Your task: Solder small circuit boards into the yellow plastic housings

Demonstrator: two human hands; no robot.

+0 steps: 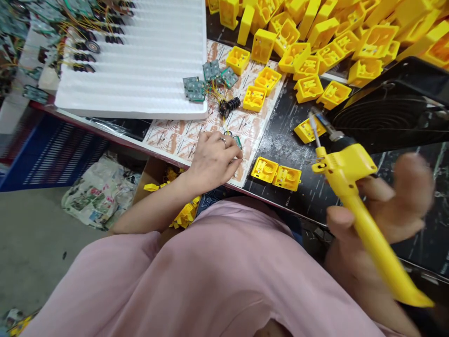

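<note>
White ribbed foam tray (140, 61) far left, heap of yellow plastic housings (333, 32) far right, small green circuit boards (206, 79) between them, black ringed grille (386, 112) right, blue slatted crate (52, 150) and crumpled printed bag (100, 192) near left.

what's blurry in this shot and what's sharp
In the head view the right hand gripping the yellow screwdriver is smeared with blur; the left hand on the patterned sheet and the two yellow housings beside it are crisp; the white foam tray looks nearly washed out.
</note>
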